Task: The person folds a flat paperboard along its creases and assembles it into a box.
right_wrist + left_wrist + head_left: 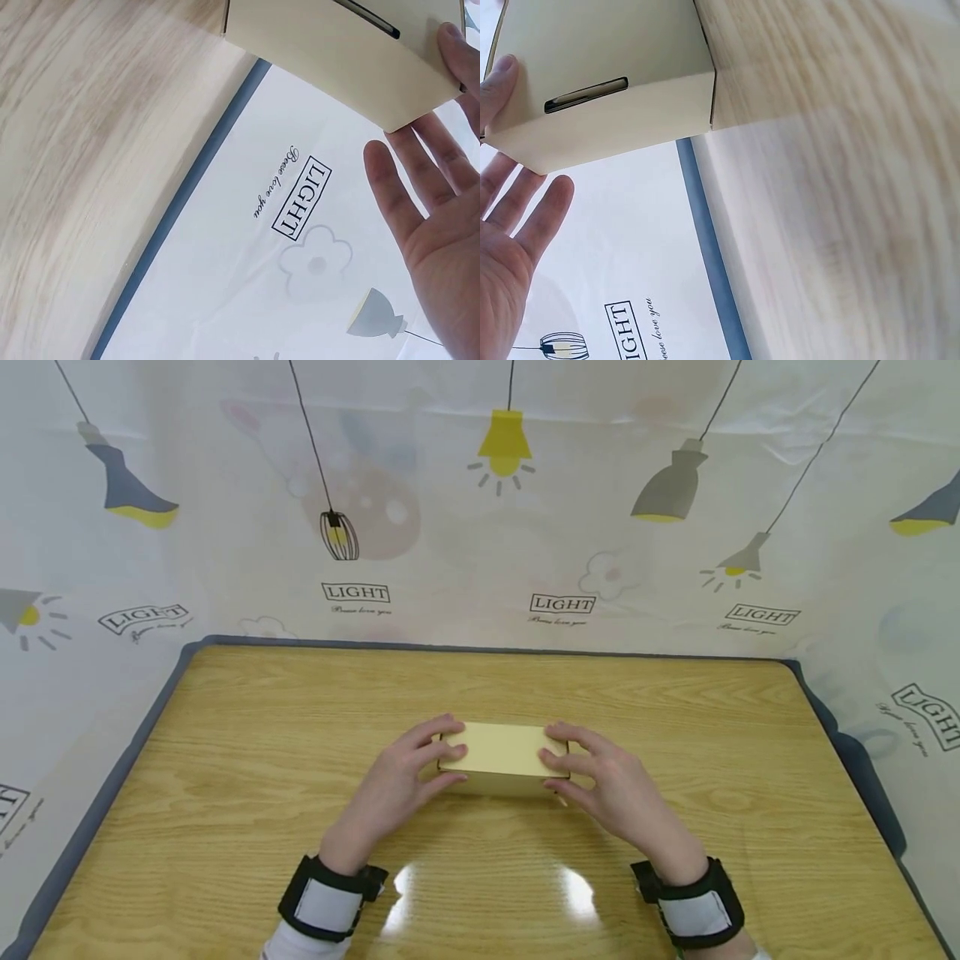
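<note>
A pale yellow cardboard box (504,749) stands on the wooden table, its long side facing me. My left hand (397,781) grips the left end, thumb at the near face and fingertips on top. At the opposite end my right hand (611,777) holds it the same way. In the left wrist view, the box (630,112) shows a dark-edged slot near a fold, with the left thumb (499,86) against its face. The right wrist view shows a similar slot on the box (322,67), and the right little finger stretched out apart from it.
The wood-grain table (262,735) has a blue-grey edge strip (480,649) along the back and sides. Beyond it hangs a white curtain (450,568) printed with lamps and the word LIGHT. Black wrist straps (330,897) are on both arms.
</note>
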A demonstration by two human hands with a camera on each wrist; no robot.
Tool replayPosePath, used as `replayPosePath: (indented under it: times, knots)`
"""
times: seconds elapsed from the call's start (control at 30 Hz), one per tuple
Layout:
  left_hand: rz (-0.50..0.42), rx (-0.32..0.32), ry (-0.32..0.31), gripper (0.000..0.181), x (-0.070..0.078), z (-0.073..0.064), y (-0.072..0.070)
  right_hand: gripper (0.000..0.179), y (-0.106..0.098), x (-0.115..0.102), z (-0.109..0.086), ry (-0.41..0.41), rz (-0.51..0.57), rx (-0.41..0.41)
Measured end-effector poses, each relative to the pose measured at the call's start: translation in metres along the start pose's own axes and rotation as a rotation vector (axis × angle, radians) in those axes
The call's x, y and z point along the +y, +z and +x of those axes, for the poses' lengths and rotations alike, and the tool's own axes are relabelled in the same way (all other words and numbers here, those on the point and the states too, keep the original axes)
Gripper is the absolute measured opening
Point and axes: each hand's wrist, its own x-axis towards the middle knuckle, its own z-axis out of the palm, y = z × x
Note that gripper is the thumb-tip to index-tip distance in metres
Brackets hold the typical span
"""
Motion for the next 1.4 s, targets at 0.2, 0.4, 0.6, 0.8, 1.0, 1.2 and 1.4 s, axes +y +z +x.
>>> replayPosePath:
  times: [0.2,0.4,0.6,0.8,1.0,1.2,1.4]
  knots:
    - [-0.006,-0.004,0.003,0.028,-0.001,-0.001,0.0,0.042,0.001,0.002,-0.001,-0.051,-0.027,0.019]
    - [-0.027,-0.003,-0.006,0.028,-0.002,-0.002,0.001,0.043,0.003,0.004,-0.002,-0.062,-0.031,0.035]
    - [-0.066,-0.012,-0.049,0.034,0.0,-0.002,0.001,0.043,0.001,0.002,-0.001,0.002,-0.003,-0.002]
    - [-0.15,-0.1,-0.194,0.065,0.003,-0.002,0.002,0.062,-0.002,0.003,-0.001,0.143,0.056,-0.102]
    - [-0.225,-0.181,-0.305,0.086,0.003,0.0,-0.001,0.091,-0.002,0.006,0.0,0.256,0.145,-0.229]
    - [-0.222,-0.288,-0.367,0.09,-0.001,0.006,-0.005,0.095,0.001,0.012,0.004,0.33,0.211,-0.336]
    - [-0.213,-0.369,-0.4,0.085,-0.004,0.017,-0.009,0.089,0.004,0.017,0.014,0.334,0.203,-0.372]
